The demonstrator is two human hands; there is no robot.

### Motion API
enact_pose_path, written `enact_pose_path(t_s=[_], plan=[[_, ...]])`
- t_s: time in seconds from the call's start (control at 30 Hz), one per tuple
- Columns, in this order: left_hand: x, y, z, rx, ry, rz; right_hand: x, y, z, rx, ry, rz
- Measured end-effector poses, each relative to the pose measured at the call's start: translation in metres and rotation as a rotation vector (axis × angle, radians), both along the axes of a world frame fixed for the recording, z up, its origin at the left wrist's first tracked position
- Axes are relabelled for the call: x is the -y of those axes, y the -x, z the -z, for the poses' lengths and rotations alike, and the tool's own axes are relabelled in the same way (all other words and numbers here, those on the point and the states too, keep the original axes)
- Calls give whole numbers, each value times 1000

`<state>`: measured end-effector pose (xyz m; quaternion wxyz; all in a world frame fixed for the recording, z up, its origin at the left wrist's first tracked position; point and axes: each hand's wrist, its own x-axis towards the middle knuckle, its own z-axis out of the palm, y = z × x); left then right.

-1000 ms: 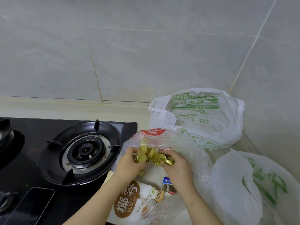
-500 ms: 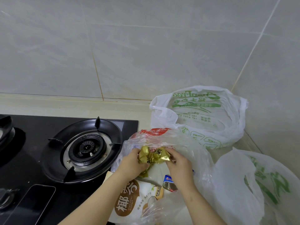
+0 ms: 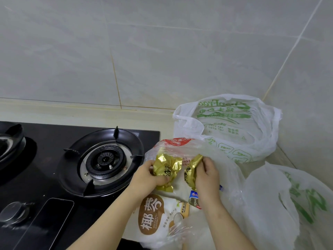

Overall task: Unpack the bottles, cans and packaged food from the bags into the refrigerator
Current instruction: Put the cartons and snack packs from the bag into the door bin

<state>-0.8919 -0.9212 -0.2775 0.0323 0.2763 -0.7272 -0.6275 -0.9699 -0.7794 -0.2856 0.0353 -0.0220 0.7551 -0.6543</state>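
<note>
Pale countertop [image 3: 72,114], running along the tiled wall [image 3: 162,51] into the right-hand corner. Set into it at left: black glass gas hob [image 3: 45,159]. Standing on it at right: white bag with green print [image 3: 252,138], far, by the wall; clear plastic bag [image 3: 225,170], at the hob's right edge; second white green-printed bag [image 3: 270,204], near right, touching the clear one.

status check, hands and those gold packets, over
Left hand grips left gold packet, right hand grips right gold packet. Both in the clear bag. Coconut pack lies just below.
</note>
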Motion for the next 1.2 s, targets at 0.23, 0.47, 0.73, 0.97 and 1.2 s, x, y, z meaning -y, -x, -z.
enact_pose_path(t_s=[0.23, 0.47, 0.73, 0.97, 1.2], plan=[[19, -23, -20, 24, -454, 70, 16, -34, -27, 54, 35, -20], [40, -66, -24, 50, -476, 46, 41, -67, -40, 202, 76, -64], [48, -108, -41, -123, -419, -153, 74, -88, -46, 197, 114, -214], [43, -150, -50, -235, -353, -439, 98, -103, -59, 198, 63, -455], [5, -197, -46, -295, -300, -716, 103, -133, -59, 240, 18, -735]])
